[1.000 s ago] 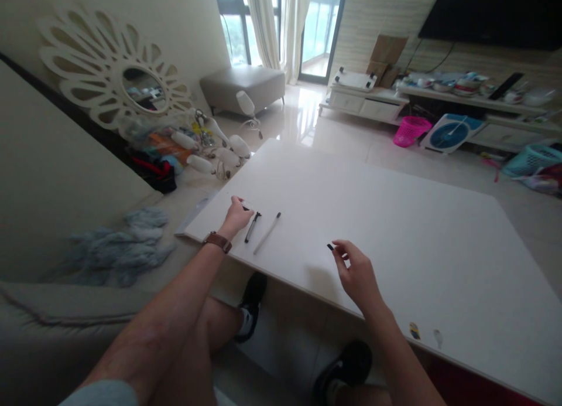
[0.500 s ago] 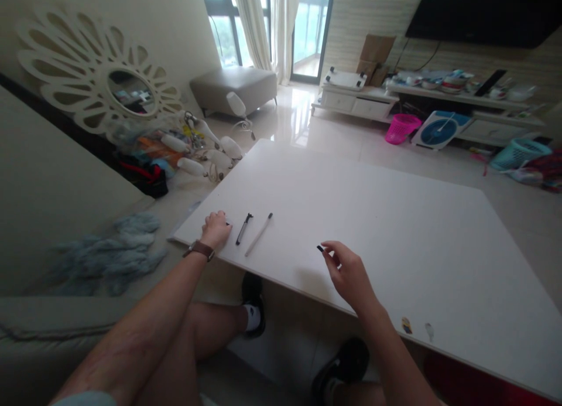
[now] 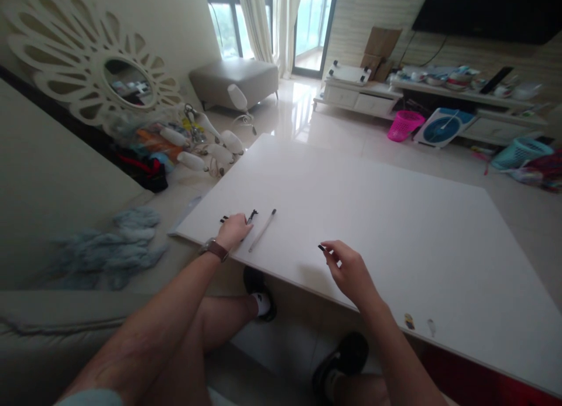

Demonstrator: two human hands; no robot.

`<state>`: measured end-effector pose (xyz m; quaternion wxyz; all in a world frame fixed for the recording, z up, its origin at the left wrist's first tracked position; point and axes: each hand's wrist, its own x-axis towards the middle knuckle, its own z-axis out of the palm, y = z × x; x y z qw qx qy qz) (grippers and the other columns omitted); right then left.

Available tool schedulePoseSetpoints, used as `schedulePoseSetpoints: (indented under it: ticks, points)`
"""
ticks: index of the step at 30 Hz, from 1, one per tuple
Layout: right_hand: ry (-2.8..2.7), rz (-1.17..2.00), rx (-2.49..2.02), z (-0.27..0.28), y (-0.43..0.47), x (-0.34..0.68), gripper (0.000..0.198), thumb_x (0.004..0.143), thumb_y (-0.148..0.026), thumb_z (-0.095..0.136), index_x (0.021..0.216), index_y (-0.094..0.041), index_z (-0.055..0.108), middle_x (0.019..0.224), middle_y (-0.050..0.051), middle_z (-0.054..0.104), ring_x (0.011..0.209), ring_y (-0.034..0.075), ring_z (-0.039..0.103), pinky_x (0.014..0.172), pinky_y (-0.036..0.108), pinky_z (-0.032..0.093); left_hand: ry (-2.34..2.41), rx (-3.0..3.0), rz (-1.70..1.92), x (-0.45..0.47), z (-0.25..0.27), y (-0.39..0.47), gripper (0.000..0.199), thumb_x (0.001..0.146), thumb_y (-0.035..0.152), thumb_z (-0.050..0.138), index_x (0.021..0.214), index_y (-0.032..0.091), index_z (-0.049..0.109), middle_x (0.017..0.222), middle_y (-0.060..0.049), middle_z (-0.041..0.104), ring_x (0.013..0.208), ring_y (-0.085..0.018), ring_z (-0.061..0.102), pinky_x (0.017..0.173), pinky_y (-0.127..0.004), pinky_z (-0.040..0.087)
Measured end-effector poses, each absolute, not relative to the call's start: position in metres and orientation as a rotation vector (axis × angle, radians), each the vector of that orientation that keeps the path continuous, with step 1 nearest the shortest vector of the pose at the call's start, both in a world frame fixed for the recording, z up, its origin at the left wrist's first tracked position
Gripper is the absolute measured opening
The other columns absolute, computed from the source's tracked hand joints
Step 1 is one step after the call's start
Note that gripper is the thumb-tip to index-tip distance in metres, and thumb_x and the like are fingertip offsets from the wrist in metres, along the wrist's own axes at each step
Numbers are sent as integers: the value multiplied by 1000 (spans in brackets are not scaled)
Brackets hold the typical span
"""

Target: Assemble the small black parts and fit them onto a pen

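My left hand (image 3: 235, 231) lies low over the table, its fingers closed around a dark slim pen (image 3: 251, 218); part of the pen is hidden under the hand. Just left of the fingers lie two small black pieces (image 3: 223, 219), partly covered. A pale stick-like pen (image 3: 262, 231) with a dark tip rests to the right of that hand. Between thumb and fingertips, my right hand (image 3: 349, 268) pinches a small black piece (image 3: 321, 248) above the tabletop; its exact kind is too small to make out.
The white table (image 3: 373, 218) has a small yellow-and-blue figure (image 3: 409, 321) and a small clear item (image 3: 431, 327) near its front edge. Beyond its left side stand lamp shades (image 3: 219, 154). Grey fluffy cloth (image 3: 127, 248) lies on the floor at left.
My left hand has moved right, from the small black pieces to the dark pen, uncovering those pieces. My right hand keeps its pinch in nearly the same place. The view shifts slightly.
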<state>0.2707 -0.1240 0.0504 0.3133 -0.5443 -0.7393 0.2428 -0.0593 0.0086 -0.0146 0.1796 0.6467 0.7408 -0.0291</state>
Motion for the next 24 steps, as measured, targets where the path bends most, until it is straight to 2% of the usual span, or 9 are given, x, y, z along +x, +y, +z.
schedulePoseSetpoints:
  ticks: [3,6,9,14,18,22,24]
  points:
    - [-1973,618,-1436,53,-126,272,19,98,-21,47,109,-24,63,99,5,68,83,20,63,72,33,48,2087,1859,-73,-56,-16,8,26,86,30,53,97,12,68,101,-20,72,98,-31,68,79,-33,49]
    - [-1973,583,-1433,60,-130,273,20,97,-20,48,110,-24,63,101,5,68,84,19,63,73,32,48,2084,1894,0,-44,-3,9,24,88,28,49,96,12,66,100,-20,71,97,-28,68,78,-32,48]
    - [-1962,534,-1442,69,-135,276,23,97,-20,48,114,-24,63,100,5,67,85,19,63,74,32,48,1982,1945,284,-14,24,2,17,88,27,51,94,14,61,98,-15,70,93,-23,66,78,-30,46]
    - [-1811,444,-1477,80,-145,284,26,96,-23,49,116,-22,65,94,5,65,76,18,63,72,34,49,1496,1778,638,57,71,-35,2,90,21,50,89,19,49,79,-4,66,71,-14,61,67,-25,43]
    - [-1440,493,-1554,85,-153,292,32,91,-33,58,120,-22,62,89,3,63,67,17,63,60,31,48,1063,1485,819,106,89,-65,4,92,20,43,95,22,40,83,-1,64,63,-10,60,60,-23,45]
    - [-1174,566,-1517,79,-161,304,36,85,-41,65,115,-21,64,85,2,63,70,19,64,65,33,51,905,1299,788,139,98,-81,26,88,14,42,112,23,42,77,3,57,59,-10,60,58,-23,47]
    - [-1064,567,-1552,72,-159,312,37,83,-44,67,110,-19,67,82,3,64,66,18,61,62,34,50,892,1189,737,149,98,-83,27,82,11,43,107,22,45,77,3,56,59,-10,60,57,-23,48]
